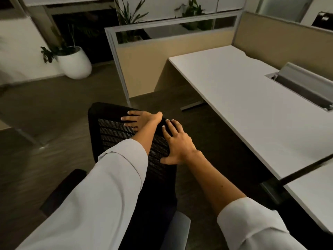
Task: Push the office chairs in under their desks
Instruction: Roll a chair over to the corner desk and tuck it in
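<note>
A black office chair with a mesh backrest [111, 129] stands in front of me, out on the floor to the left of a white desk [243, 98]. My left hand [142, 120] grips the top edge of the backrest, fingers curled over it. My right hand [177, 141] presses flat on the mesh just right of it, fingers spread. The chair's seat and a black armrest [61, 192] show below my sleeves; its base is hidden.
Beige cubicle partitions [162, 56] enclose the desk at the back and right. A grey cable tray [302, 83] is set in the desktop. A white planter [75, 60] stands far left on dark carpet. A desk leg [192, 105] rests on the floor ahead.
</note>
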